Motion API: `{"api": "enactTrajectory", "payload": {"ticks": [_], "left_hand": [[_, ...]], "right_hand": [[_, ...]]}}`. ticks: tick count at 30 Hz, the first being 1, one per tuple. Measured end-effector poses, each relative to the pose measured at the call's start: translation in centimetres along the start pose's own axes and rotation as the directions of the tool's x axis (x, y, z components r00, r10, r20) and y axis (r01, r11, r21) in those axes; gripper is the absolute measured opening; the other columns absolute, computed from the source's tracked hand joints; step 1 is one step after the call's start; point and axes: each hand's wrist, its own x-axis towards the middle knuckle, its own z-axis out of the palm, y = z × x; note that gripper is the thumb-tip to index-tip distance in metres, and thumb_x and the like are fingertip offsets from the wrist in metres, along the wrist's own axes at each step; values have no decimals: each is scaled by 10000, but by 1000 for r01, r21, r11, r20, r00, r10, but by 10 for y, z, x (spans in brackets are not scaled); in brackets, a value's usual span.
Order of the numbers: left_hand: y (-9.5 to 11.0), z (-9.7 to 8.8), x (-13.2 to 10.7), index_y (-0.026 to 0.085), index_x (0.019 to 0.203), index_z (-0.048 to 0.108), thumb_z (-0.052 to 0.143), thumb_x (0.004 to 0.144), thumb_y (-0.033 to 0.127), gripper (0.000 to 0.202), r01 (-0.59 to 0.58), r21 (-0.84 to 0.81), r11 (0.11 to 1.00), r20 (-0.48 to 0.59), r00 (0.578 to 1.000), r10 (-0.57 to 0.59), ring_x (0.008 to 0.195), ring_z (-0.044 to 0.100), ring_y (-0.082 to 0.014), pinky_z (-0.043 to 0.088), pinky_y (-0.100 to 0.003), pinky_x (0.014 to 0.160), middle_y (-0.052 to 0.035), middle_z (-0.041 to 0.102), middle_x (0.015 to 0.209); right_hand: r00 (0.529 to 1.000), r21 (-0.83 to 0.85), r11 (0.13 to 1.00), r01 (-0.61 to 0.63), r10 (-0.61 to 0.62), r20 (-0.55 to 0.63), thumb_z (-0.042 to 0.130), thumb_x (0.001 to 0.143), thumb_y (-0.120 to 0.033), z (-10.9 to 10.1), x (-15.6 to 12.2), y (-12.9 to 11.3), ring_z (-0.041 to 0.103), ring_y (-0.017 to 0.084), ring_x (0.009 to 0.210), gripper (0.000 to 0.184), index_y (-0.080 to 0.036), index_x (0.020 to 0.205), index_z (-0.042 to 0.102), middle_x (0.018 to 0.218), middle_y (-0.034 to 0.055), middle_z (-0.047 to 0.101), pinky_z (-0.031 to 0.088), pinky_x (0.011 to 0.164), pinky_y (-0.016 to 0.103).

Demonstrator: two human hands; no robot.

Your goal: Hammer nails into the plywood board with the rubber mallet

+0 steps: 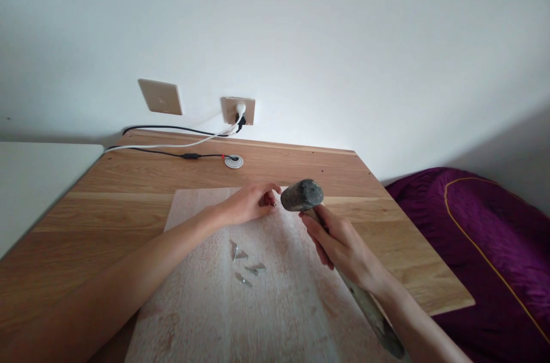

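Observation:
My right hand (341, 243) is wrapped round the wooden handle of a hammer (302, 195), close below its blunt grey head. The head is raised over the pale wooden board (206, 317), just right of my left fingers. Bent over the far part of the board, my left hand (247, 202) pinches a small thing at its fingertips. It looks like a nail (274, 204), mostly hidden by the fingers. Several silvery nails stand or lean nearer me on the board, among them one upright nail (236, 252) and another (244, 280) closer to me.
The board lies on a wooden table (365, 217). Behind it, black and white cables (180, 146) run to a wall socket (239, 111), past a round cable grommet (234, 162). A white surface (38, 185) borders the left side. Purple fabric (485, 237) bulges beyond the right edge.

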Motion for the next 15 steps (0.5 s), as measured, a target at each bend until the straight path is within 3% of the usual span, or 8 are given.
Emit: {"api": "enactTrajectory", "payload": {"ticks": [7,11,15], "left_hand": [[-2,2,0,170,1275,629,681,830,36,469,8,-29,1000,-22,1000,-9,726,696,-145,520,-256,715,-24,777,888],[1,2,1,179,1253,626,696,841,36,442,8,-19,1000,-21,1000,-9,759,708,-147,521,-253,731,-16,776,888],[6,0,2,184,1243,620,671,825,-16,466,18,-16,1000,-9,1000,-18,773,712,-144,514,-245,737,0,773,884]], "right_hand": [[994,-75,995,-69,75,76,422,1054,-465,12,7,-1,532,158,314,256,-247,992,541,414,-78,536,398,368,232],[1000,-77,997,-11,13,22,392,1059,-468,11,6,-5,544,154,316,256,-249,1034,524,437,-79,544,387,358,225],[997,-114,992,-60,66,46,392,1057,-461,14,7,-6,556,166,314,247,-253,1019,519,437,-74,539,385,338,228]]}}
